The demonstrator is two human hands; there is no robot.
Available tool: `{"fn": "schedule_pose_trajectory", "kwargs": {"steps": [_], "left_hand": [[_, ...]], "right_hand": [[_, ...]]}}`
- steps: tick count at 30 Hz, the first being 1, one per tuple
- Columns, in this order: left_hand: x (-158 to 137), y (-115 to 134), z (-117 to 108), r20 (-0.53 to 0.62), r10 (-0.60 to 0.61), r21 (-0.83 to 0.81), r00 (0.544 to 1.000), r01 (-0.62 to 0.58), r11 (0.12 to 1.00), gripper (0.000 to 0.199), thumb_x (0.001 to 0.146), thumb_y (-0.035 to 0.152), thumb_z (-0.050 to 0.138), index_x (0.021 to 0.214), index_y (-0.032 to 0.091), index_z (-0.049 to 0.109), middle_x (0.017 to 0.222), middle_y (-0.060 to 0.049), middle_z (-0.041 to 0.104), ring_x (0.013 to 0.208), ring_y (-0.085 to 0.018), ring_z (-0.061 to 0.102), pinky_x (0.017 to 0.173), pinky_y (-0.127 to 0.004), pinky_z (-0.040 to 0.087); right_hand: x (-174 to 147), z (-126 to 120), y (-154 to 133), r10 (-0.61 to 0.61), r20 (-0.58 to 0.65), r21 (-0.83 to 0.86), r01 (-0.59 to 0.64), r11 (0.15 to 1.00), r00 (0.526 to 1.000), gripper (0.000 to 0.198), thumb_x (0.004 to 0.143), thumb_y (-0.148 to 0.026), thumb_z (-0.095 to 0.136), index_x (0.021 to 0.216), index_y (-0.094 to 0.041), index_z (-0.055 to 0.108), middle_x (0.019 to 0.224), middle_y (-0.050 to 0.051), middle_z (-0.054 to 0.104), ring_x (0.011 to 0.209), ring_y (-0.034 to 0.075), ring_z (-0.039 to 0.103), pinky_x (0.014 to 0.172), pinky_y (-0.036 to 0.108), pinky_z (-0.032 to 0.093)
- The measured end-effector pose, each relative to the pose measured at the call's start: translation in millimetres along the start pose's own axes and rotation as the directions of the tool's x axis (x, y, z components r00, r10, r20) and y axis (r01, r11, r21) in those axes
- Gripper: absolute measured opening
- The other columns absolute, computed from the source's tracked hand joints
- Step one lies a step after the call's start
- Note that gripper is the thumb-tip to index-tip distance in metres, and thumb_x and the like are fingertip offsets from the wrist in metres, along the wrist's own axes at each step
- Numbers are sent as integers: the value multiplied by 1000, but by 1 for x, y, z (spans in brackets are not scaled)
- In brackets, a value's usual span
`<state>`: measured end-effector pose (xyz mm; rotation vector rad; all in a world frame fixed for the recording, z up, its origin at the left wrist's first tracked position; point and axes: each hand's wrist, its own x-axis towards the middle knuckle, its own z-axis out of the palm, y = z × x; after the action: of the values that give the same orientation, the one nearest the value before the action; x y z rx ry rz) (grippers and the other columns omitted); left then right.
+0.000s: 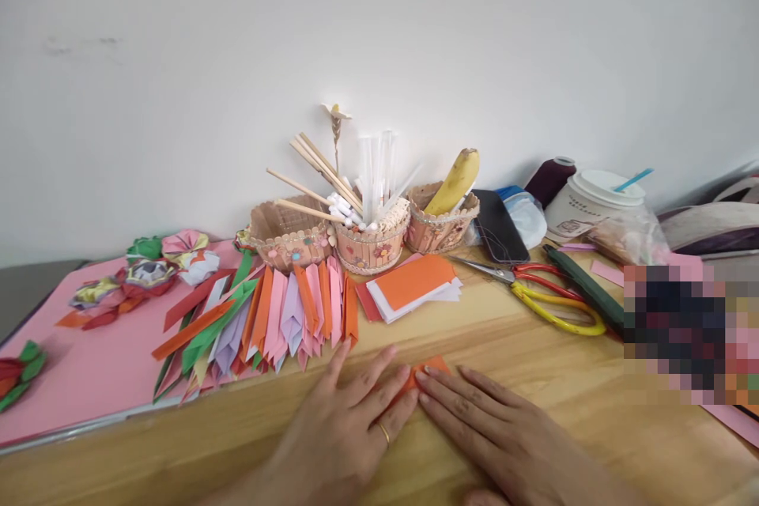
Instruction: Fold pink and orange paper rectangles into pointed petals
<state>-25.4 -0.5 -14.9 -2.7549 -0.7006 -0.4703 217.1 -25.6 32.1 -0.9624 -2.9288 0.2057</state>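
A small piece of orange paper [437,364] lies on the wooden table, mostly hidden under my fingers. My left hand [351,421], with a ring on one finger, rests flat with its fingers spread, the tips at the paper's left side. Stretched out flat from the right, my right hand [495,423] presses its fingertips on the paper. Neither hand grips anything. Beyond them sits a stack of paper strips [415,282], orange on top of white. To its left lies a row of folded paper pieces [276,320] in orange, pink, lilac and green.
Scissors [527,292] with red and yellow handles lie at right, near a phone [500,226] and a lidded white cup [593,202]. Small decorated baskets [371,249] hold sticks, clear tubes and a banana [455,180]. Paper flowers [148,275] rest on a pink sheet [112,364].
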Motion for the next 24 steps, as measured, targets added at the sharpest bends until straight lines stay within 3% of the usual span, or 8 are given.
{"fn": "schedule_pose_trajectory", "kwargs": {"steps": [4, 10, 15, 20, 24], "left_hand": [[2, 2, -2, -25, 6, 51, 1000, -5, 999, 37, 98, 19, 27, 123, 17, 55, 130, -3, 55, 132, -24, 32, 110, -54, -4], [1, 9, -10, -105, 28, 167, 994, -11, 986, 32, 94, 16, 35, 112, 12, 62, 116, -12, 64, 119, -25, 50, 110, -53, 11], [-13, 20, -13, -70, 12, 255, 997, 6, 967, 33, 90, 12, 37, 112, 5, 61, 112, -18, 65, 116, -29, 54, 109, -55, 15], [-26, 29, -7, -125, -61, 255, 990, 91, 963, 35, 88, 12, 36, 114, 5, 59, 109, -17, 66, 118, -28, 53, 109, -51, 25], [-22, 29, -6, -185, -40, 276, 982, 91, 957, 32, 85, 6, 36, 105, 2, 61, 100, -19, 69, 106, -29, 61, 107, -50, 27]], "right_hand": [[-2, 3, 1, 15, 6, 41, -16, 999, 1000, 61, 95, -40, 42, 146, -16, 19, 145, 8, 31, 133, 20, 31, 109, 37, 32], [-10, 12, 3, 68, -48, 54, -66, 996, 997, 62, 94, -36, 46, 146, -18, 19, 144, 8, 34, 133, 21, 32, 111, 42, 26], [-19, 18, 6, 143, -89, -19, -145, 989, 986, 60, 93, -33, 47, 146, -23, 21, 144, 7, 36, 133, 24, 31, 110, 48, 24], [-26, 22, 9, 209, -164, -37, -218, 975, 964, 56, 93, -28, 46, 145, -27, 25, 142, 6, 41, 133, 24, 32, 110, 53, 20], [-28, 25, 8, 244, -241, -118, -278, 953, 939, 57, 92, -32, 47, 145, -22, 28, 145, 10, 37, 135, 27, 30, 108, 55, 26]]}}
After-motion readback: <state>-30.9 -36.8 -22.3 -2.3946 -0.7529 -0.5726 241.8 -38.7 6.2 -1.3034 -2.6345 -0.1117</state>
